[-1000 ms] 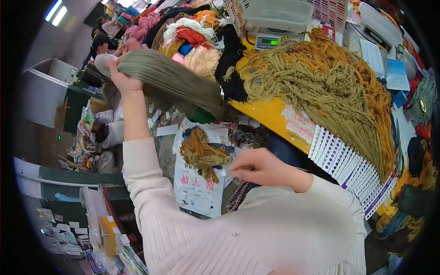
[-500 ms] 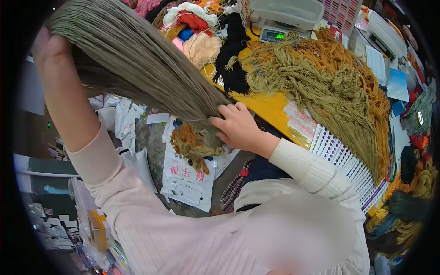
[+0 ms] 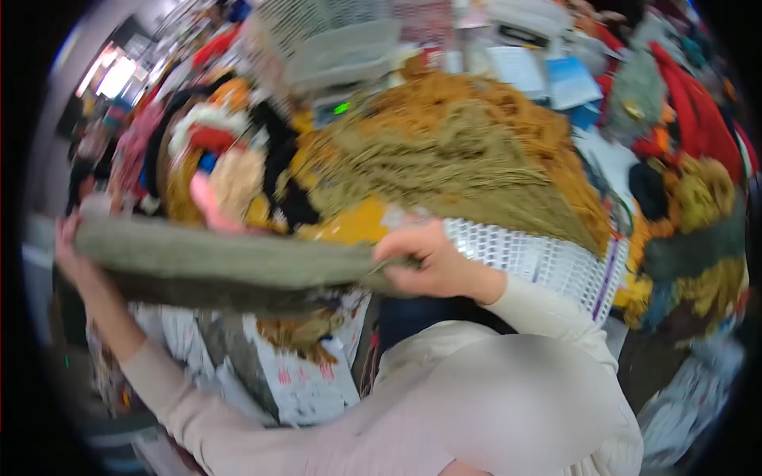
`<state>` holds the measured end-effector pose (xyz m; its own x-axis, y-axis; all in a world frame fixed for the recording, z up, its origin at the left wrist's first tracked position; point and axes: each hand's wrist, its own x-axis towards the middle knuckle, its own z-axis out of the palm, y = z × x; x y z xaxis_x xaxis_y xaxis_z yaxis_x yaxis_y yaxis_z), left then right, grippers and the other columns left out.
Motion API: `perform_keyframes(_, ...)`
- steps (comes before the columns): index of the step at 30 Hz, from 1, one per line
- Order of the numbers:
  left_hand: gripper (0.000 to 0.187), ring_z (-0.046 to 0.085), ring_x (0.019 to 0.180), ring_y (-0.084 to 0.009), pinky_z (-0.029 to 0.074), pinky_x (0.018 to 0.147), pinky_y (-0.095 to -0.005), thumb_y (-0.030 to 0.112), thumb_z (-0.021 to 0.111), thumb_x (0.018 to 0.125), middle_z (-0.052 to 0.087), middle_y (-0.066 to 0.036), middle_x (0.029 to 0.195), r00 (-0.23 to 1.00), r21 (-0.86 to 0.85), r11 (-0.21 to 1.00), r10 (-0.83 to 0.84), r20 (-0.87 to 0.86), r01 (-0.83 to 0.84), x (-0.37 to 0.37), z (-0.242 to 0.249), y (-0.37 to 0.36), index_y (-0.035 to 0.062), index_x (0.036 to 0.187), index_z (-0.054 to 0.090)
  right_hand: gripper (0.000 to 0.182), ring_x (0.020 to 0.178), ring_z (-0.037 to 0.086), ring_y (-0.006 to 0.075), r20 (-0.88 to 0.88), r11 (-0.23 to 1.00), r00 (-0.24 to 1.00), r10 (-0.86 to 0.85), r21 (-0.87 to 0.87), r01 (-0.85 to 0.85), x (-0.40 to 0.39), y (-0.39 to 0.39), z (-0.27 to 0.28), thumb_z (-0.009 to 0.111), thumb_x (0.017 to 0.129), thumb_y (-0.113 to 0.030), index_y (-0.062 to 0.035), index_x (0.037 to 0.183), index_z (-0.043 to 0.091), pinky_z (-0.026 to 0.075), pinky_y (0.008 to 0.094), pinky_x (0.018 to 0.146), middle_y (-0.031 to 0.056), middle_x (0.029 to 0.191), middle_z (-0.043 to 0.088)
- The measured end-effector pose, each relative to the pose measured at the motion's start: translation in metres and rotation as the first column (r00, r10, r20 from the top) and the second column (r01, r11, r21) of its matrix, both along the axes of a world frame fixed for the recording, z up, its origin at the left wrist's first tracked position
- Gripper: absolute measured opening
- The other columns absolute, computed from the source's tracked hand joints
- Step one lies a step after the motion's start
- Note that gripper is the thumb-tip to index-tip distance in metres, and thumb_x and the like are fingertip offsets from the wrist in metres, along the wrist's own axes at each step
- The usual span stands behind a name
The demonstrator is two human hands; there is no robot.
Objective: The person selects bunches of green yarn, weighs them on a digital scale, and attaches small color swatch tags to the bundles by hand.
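A thick grey-green skein of yarn [image 3: 230, 258] is stretched almost level between my two hands, smeared by motion. At its far left end my left hand [image 3: 70, 246] is closed, with the skein looped round it. My right hand [image 3: 421, 258] grips the other end, fingers curled in front of the table edge. Just beyond the right hand, a heap of olive yarn [image 3: 468, 166] lies on the table against orange-brown yarn [image 3: 556, 143]. Below the skein, a small tangle of brown and olive yarn [image 3: 298, 337] rests on a white printed bag [image 3: 309, 389].
A scale with a green display [image 3: 341, 108] carries a clear plastic tray [image 3: 345, 55] at the back. A white patterned sheet [image 3: 524, 258] covers the table's near edge. Mixed yarn bundles [image 3: 238, 178] stand at left; more yarn [image 3: 702, 194] hangs at right.
The skein has swung from a steep slant to nearly level as my left hand came down. My right hand still holds its end. The view has turned, showing more of the room.
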<state>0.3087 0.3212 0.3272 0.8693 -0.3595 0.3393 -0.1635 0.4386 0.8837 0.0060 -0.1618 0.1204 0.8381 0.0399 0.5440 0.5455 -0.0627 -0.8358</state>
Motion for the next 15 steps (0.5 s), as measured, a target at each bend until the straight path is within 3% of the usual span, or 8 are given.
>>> perform_keyframes(2, 0.015, 0.052, 0.072, -0.0179, 0.041, 0.074, -0.0321, 0.015, 0.036, 0.083, 0.052, -0.005, 0.069, 0.972, 0.000, 0.974, 0.225, -0.071, -0.226, -0.005, -0.016, -0.014, 0.0055, 0.080, 0.048, 0.015, 0.048, 0.045, 0.0134, -0.056, 0.996, 0.998, 0.036, -0.085, -0.041, -0.009, -0.007, 0.014, 0.050, 0.066, -0.004, -0.0054, 0.080, 0.051, 0.037, 0.0255, 0.046, 0.0069, 0.057, 0.048)
perform_keyframes(3, 0.016, 0.051, 0.071, -0.0174, 0.041, 0.074, -0.0317, 0.016, 0.036, 0.083, 0.051, -0.005, 0.067, 0.961, 0.000, 0.966, 0.259, -0.094, -0.260, -0.004, -0.023, -0.017, 0.0062, 0.076, 0.047, 0.015, 0.055, 0.052, 0.0167, -0.158, 0.975, 0.976, 0.152, -0.136, -0.174, -0.012, -0.013, 0.022, 0.053, 0.066, -0.003, -0.0060, 0.081, 0.052, 0.039, 0.0254, 0.050, 0.0060, 0.068, 0.054)
perform_keyframes(5, 0.020, 0.050, 0.068, -0.0163, 0.040, 0.074, -0.0311, 0.018, 0.035, 0.084, 0.049, -0.003, 0.062, 0.949, -0.003, 0.956, 0.290, -0.125, -0.292, -0.007, -0.033, -0.020, 0.0078, 0.069, 0.045, 0.013, 0.056, 0.049, 0.0198, -0.045, 0.966, 0.980, 0.194, -0.164, -0.199, -0.015, -0.015, 0.023, 0.054, 0.066, -0.001, -0.0041, 0.078, 0.049, 0.039, 0.0268, 0.051, 0.0065, 0.066, 0.050)
perform_keyframes(7, 0.027, 0.049, 0.065, -0.0152, 0.040, 0.073, -0.0305, 0.021, 0.034, 0.085, 0.047, -0.002, 0.057, 0.962, -0.015, 0.973, 0.225, -0.151, -0.230, -0.012, -0.041, -0.016, 0.0094, 0.062, 0.042, 0.012, 0.058, 0.048, 0.0213, 0.013, 0.947, 0.962, 0.272, -0.184, -0.265, -0.014, -0.019, 0.018, 0.055, 0.066, -0.001, -0.0032, 0.075, 0.048, 0.039, 0.0268, 0.053, 0.0073, 0.067, 0.049)
perform_keyframes(10, 0.037, 0.048, 0.061, -0.0136, 0.039, 0.073, -0.0295, 0.025, 0.033, 0.086, 0.043, 0.000, 0.050, 0.974, -0.110, 0.989, -0.122, -0.188, 0.103, -0.019, -0.045, -0.011, 0.0118, 0.051, 0.039, 0.013, 0.067, 0.046, 0.0201, 0.101, 0.951, 0.945, 0.310, -0.034, -0.308, -0.018, -0.024, 0.022, 0.057, 0.069, -0.003, -0.0033, 0.067, 0.044, 0.038, 0.0270, 0.059, 0.0065, 0.072, 0.047)
perform_keyframes(11, 0.036, 0.048, 0.062, -0.0142, 0.039, 0.074, -0.0305, 0.023, 0.033, 0.085, 0.046, -0.001, 0.053, 0.959, -0.033, 0.971, 0.230, -0.167, -0.238, -0.027, -0.043, -0.013, 0.0107, 0.051, 0.039, 0.013, 0.068, 0.045, 0.0196, 0.149, 0.948, 0.939, 0.310, 0.021, -0.316, -0.019, -0.024, 0.021, 0.057, 0.069, -0.003, -0.0036, 0.066, 0.044, 0.038, 0.0270, 0.060, 0.0062, 0.073, 0.047)
perform_keyframes(12, 0.035, 0.049, 0.064, -0.0147, 0.039, 0.075, -0.0314, 0.022, 0.034, 0.084, 0.048, -0.002, 0.057, 0.813, 0.090, 0.827, 0.563, -0.147, -0.556, -0.035, -0.042, -0.015, 0.0097, 0.052, 0.040, 0.013, 0.071, 0.045, 0.0185, 0.076, 0.950, 0.950, 0.303, 0.055, -0.308, -0.022, -0.027, 0.019, 0.056, 0.071, -0.005, -0.0038, 0.066, 0.045, 0.038, 0.0272, 0.063, 0.0055, 0.073, 0.047)
perform_keyframes(15, 0.021, 0.050, 0.073, -0.0171, 0.040, 0.075, -0.0327, 0.016, 0.037, 0.081, 0.052, -0.007, 0.073, 0.430, 0.166, 0.436, 0.900, -0.074, -0.885, -0.038, -0.046, 0.019, 0.0029, 0.070, 0.048, 0.014, 0.071, 0.045, 0.0188, -0.013, 0.909, 0.926, 0.378, 0.193, -0.368, -0.026, -0.022, -0.006, 0.057, 0.072, -0.007, -0.0032, 0.066, 0.045, 0.038, 0.0276, 0.063, 0.0060, 0.074, 0.048)
